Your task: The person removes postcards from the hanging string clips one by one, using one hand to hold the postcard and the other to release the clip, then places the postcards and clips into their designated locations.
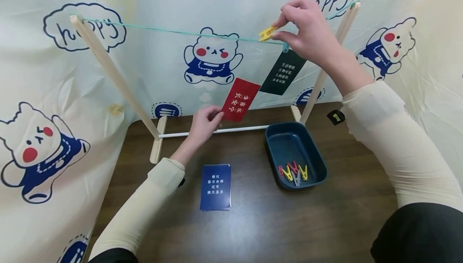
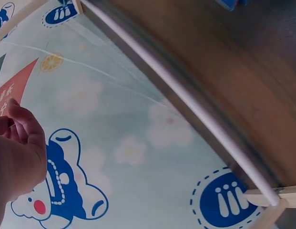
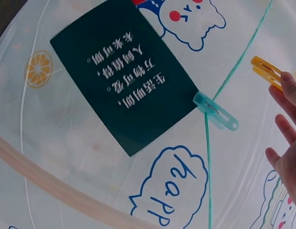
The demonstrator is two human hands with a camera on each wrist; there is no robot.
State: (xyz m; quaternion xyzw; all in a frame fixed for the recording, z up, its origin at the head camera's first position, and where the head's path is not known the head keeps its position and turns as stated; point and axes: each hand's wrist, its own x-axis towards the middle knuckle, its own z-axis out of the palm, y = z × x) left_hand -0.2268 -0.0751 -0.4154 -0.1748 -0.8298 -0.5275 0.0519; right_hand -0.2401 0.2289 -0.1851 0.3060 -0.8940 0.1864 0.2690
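Observation:
Between thumb and fingers my right hand (image 1: pixel 307 27) pinches a yellow clothespin (image 1: pixel 267 33), close to the green string (image 1: pixel 162 29) in the head view. My left hand (image 1: pixel 205 124) holds a red card (image 1: pixel 240 100) by its lower left edge, below the string. A dark green card (image 1: pixel 283 72) hangs tilted from the string by a teal clothespin (image 3: pixel 216 111), which the right wrist view shows gripping one corner. In the left wrist view, part of the red card (image 2: pixel 16 88) shows above my fingers.
Two wooden posts (image 1: pixel 112 74) hold the string, and a white rod (image 1: pixel 242 129) joins their feet. A blue tray (image 1: pixel 296 144) with several clothespins (image 1: pixel 294 172) stands on the brown table at right. A stack of blue cards (image 1: pixel 216 186) lies nearer. Behind hangs a printed cloth (image 1: pixel 152 62).

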